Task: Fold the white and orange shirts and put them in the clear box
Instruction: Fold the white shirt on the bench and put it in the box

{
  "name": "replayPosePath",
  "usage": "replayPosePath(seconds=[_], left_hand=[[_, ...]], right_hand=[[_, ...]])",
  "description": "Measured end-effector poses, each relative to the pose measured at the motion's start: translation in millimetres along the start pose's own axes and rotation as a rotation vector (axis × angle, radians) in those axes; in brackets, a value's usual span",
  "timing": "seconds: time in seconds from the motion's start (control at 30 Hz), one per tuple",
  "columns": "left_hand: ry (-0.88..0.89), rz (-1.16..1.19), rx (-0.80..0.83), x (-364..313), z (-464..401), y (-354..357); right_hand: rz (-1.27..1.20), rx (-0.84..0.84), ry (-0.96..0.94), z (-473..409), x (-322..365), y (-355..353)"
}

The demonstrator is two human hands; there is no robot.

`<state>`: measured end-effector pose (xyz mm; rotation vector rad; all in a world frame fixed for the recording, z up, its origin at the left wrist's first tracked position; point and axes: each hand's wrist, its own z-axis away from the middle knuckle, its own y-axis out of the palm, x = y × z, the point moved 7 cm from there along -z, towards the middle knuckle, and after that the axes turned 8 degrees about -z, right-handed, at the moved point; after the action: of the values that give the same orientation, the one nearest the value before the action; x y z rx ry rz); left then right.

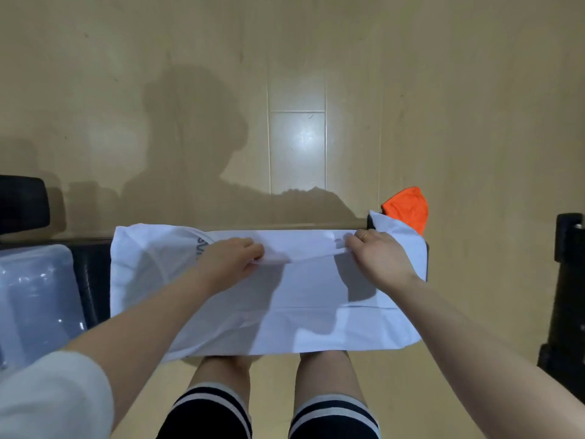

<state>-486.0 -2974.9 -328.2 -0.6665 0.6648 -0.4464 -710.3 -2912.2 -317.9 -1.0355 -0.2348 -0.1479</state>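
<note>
White shirt (310,305) flat, fold pinched under left hand (232,259), right hand (378,259).

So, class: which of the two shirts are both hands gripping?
The white shirt, spread across the table; the orange shirt lies untouched behind its far right corner.

left hand (232,259), right hand (376,256), both pinching

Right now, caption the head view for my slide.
Both hands, left hand and right hand, pinch a fold in the white shirt; orange shirt waits behind.
</note>
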Motion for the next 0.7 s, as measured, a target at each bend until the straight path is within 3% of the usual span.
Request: replayPosePath(seconds=[0.1, 0.23, 0.4, 0.57, 0.7], left_hand=[[-0.026, -0.138, 0.133, -10, 7, 30], [-0.127, -0.070, 0.039, -42, -11, 17], [-0.040, -0.023, -0.042, -103, -69, 6], [-0.187, 0.062, -0.069, -149, -116, 4], [-0.343, 0.184, -0.149, -151, -128, 7]], right_hand=[[0.021, 0.016, 0.017, 14, 0, 14], [-0.232, 0.007, 0.014, 11, -5, 6], [-0.556, -0.221, 0.353, 7, -75, -14], [-1.176, 0.055, 0.730, 1, -148, 33], [-1.091, 0.338, 0.699, -13, -159, 51]])
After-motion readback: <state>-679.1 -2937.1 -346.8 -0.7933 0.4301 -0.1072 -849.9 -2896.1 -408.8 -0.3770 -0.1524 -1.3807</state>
